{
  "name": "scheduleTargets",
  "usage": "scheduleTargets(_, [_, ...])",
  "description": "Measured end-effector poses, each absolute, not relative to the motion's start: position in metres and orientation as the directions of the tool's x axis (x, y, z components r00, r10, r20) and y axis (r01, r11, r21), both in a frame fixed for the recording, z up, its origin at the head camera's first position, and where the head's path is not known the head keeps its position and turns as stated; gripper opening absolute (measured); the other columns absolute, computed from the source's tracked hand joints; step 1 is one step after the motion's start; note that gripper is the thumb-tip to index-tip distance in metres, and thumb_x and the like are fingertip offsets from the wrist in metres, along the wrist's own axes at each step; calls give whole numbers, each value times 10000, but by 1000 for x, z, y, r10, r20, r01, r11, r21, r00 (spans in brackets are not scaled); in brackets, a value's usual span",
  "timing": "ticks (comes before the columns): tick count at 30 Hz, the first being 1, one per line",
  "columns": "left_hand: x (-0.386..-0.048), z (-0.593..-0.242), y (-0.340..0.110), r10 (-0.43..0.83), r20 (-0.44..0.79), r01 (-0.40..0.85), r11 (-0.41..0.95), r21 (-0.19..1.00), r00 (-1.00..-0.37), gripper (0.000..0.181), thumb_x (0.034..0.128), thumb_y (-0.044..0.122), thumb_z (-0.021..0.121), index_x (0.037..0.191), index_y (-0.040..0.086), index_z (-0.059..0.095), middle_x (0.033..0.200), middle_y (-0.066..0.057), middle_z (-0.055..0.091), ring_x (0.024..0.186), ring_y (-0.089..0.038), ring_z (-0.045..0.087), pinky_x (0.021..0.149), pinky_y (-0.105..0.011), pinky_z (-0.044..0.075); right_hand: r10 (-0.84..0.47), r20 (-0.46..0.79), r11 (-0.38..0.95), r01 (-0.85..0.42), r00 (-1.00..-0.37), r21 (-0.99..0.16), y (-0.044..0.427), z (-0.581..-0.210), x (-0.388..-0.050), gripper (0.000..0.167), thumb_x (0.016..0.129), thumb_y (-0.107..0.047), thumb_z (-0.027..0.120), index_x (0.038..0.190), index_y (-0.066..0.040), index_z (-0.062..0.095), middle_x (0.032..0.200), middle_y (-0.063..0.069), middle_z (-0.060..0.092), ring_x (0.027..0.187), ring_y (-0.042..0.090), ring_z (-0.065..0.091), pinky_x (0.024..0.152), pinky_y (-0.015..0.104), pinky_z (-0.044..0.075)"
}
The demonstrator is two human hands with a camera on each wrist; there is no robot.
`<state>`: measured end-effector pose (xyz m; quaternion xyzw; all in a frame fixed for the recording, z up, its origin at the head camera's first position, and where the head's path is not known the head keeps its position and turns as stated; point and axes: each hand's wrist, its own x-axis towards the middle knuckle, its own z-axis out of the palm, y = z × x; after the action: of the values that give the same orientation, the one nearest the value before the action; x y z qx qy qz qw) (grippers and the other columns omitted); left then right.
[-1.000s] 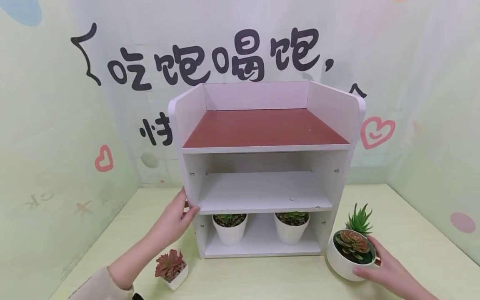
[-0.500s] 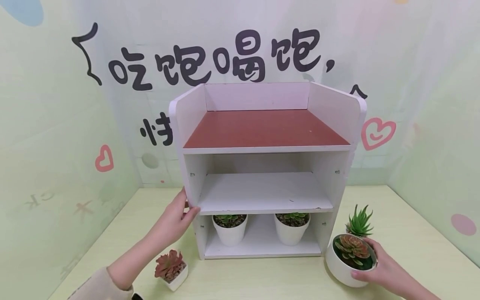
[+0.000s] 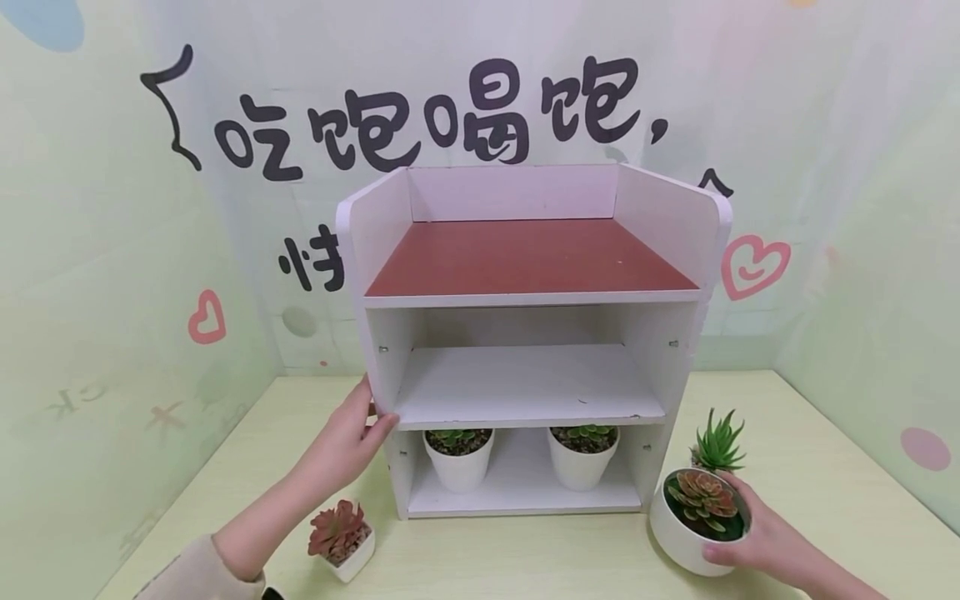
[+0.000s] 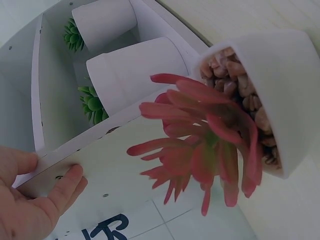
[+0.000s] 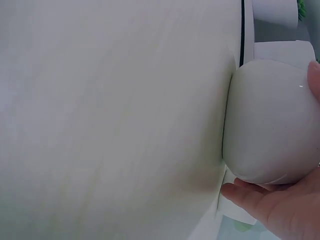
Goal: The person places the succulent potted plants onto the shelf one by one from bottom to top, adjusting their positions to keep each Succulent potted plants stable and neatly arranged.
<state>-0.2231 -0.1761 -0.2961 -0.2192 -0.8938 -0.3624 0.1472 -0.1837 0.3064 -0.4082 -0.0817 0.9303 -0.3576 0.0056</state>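
Shelf unit: left hand pinches its side; right hand grips succulent pot, moved slightly frontward beside it, unshelved.

A pale wood-toned tabletop is spreading beneath the left hand and the right hand. Beyond both hands, a pale green back wall is carrying bold black Chinese lettering, and a smiling pink heart is showing behind the right hand. To the left of the left hand, a left side wall is standing, bearing a red heart outline; to the right of the right hand, a right side wall is displaying a pinkish oval. Soft, even light is falling around both hands.
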Motion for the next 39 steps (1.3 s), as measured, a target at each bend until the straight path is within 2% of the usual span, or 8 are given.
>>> scheduleTargets(7, [-222, -296, -176, 282, 424, 498, 635, 591, -861, 568, 906, 13, 525, 1396, -5, 238, 1314, -232, 419, 1072, -357, 540, 781, -358, 549, -153, 55, 754, -152, -987, -639, 306, -407, -184, 884, 702, -187, 765, 1312, 145, 217, 1177, 320, 493, 1045, 377, 503, 808, 423, 460])
scheduleTargets(13, [-222, -297, -176, 279, 429, 501, 631, 593, -859, 555, 905, 7, 525, 1387, -10, 251, 1301, -233, 428, 1064, -356, 544, 773, -347, 552, -134, 82, 764, -156, -988, -626, 304, -406, -181, 881, 697, -199, 766, 1312, 140, 234, 1164, 334, 499, 1039, 412, 508, 805, 486, 462])
scheduleTargets(20, [-222, -296, -175, 278, 421, 495, 628, 600, -863, 566, 907, 14, 525, 1395, -10, 239, 1315, -235, 419, 1081, -360, 534, 777, -367, 550, -123, 79, 768, -146, -989, -623, 304, -406, -181, 861, 698, -195, 764, 1311, 125, 250, 1164, 315, 508, 1029, 375, 509, 801, 464, 462])
scheduleTargets(26, [-222, -296, -174, 276, 423, 496, 627, 601, -863, 573, 906, 11, 525, 1399, -7, 233, 1316, -235, 417, 1089, -364, 528, 779, -374, 549, -111, 59, 749, -122, -992, -651, 305, -405, -180, 861, 706, -185, 750, 1323, 123, 235, 1200, 364, 462, 1080, 453, 469, 845, 579, 432])
scheduleTargets(29, [-222, -296, -174, 277, 426, 497, 630, 596, -861, 575, 904, 12, 530, 1398, -6, 237, 1313, -232, 421, 1086, -358, 531, 781, -372, 549, -95, 95, 762, -134, -991, -633, 307, -404, -179, 854, 691, -177, 762, 1321, 114, 264, 1198, 345, 479, 1064, 326, 511, 846, 513, 453])
scheduleTargets(33, [-222, -296, -174, 275, 427, 496, 630, 597, -862, 576, 902, 13, 534, 1397, -7, 240, 1307, -230, 426, 1078, -351, 536, 780, -368, 549, -105, 151, 776, -176, -983, -606, 309, -401, -176, 812, 682, -169, 772, 1307, 82, 319, 1174, 271, 531, 963, -31, 464, 770, 277, 456])
scheduleTargets(35, [-222, -296, -174, 273, 426, 496, 629, 599, -862, 577, 901, 13, 535, 1397, -6, 240, 1305, -229, 427, 1075, -348, 537, 776, -367, 551, -124, 165, 775, -200, -978, -600, 310, -397, -175, 797, 686, -170, 771, 1306, 68, 331, 1174, 256, 535, 940, -96, 435, 740, 225, 448])
scheduleTargets(39, [-221, -296, -175, 275, 427, 497, 628, 599, -861, 576, 902, 16, 536, 1396, -8, 241, 1304, -229, 429, 1074, -344, 537, 775, -367, 551, -170, 184, 763, -247, -968, -597, 312, -384, -171, 805, 678, -145, 775, 1309, 68, 323, 1148, 242, 551, 940, -54, 472, 706, 187, 450])
